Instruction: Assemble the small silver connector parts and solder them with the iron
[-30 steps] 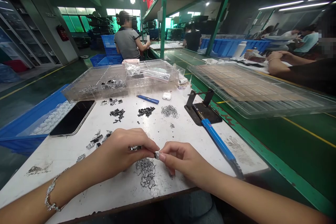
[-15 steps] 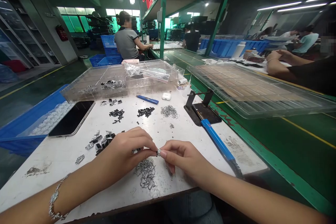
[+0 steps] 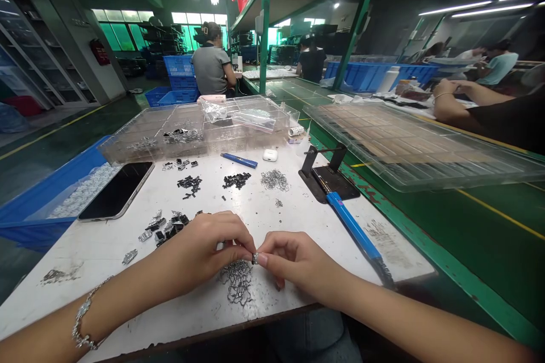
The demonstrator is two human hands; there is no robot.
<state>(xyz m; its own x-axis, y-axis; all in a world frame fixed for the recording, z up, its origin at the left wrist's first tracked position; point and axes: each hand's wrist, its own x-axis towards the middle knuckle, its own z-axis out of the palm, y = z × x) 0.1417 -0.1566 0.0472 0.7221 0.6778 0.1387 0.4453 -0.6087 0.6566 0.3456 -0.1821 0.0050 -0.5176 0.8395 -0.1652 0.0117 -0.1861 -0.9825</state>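
Between my two hands is a small silvery metal part (image 3: 255,258), mostly covered by fingertips. My left hand (image 3: 217,244) pinches it from the left, thumb and forefinger closed. From the right, my right hand (image 3: 293,261) grips the same part between thumb and fingers. Just below them lies a heap of bent wire pieces (image 3: 238,283). Beyond my left hand is a pile of silver and black metal parts (image 3: 172,224), with one loose silver piece (image 3: 130,256) nearer the left. Farther back sit two heaps of small black pieces (image 3: 237,180) and a heap of tiny metal bits (image 3: 274,180).
A blue soldering iron (image 3: 353,227) rests in its black stand (image 3: 326,173) at right. A phone (image 3: 117,190) lies at left beside a blue crate (image 3: 25,218). Behind are a blue pen-like tool (image 3: 239,160), white earbud case (image 3: 269,155) and clear divided tray (image 3: 149,119). Co-workers sit farther off.
Both hands have moved slightly down toward me with the small metal part still between them. The co-worker in grey has turned and shifted to the right.
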